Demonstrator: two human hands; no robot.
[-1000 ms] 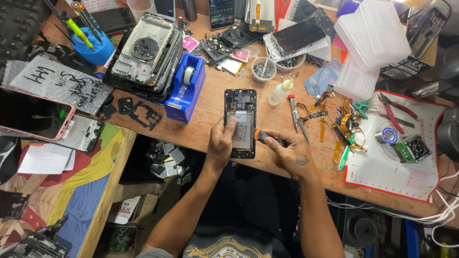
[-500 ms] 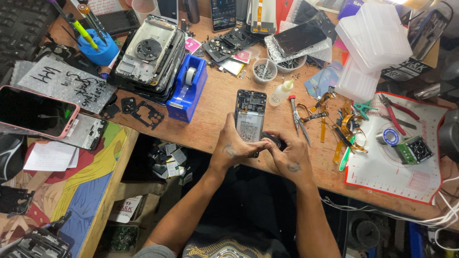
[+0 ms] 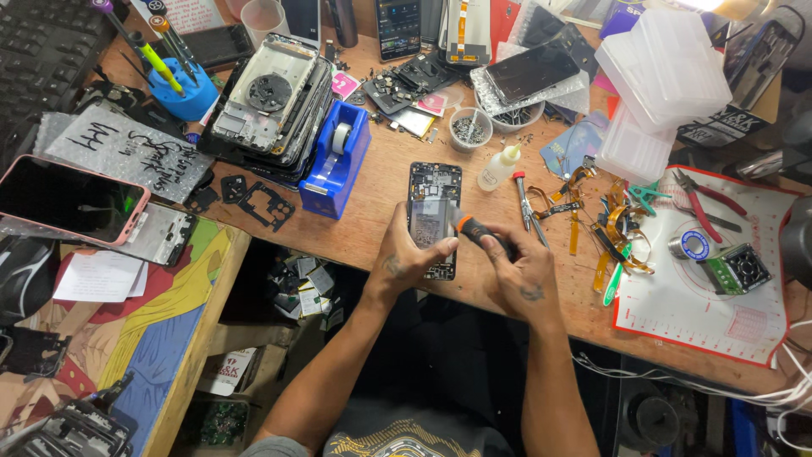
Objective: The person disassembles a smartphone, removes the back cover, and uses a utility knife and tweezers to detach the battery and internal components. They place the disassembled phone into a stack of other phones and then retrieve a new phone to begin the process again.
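Near the middle of the frame, an opened phone (image 3: 434, 213) lies back-off on the wooden bench (image 3: 381, 182), its long axis running up and down the picture. The left hand (image 3: 408, 256) rests over the phone's lower left part, fingers curled and the thumb laid on its lower edge, steadying it rather than lifting it. Just to the right, the right hand (image 3: 522, 269) is closed around a black screwdriver with an orange collar (image 3: 475, 233), whose tip end points left toward the phone's right edge; whether the tip touches the phone cannot be told. A second slim screwdriver (image 3: 526, 201) and a small white dropper bottle (image 3: 496, 167) lie just above the right hand. A blue tape dispenser (image 3: 337, 162) stands left of the phone.
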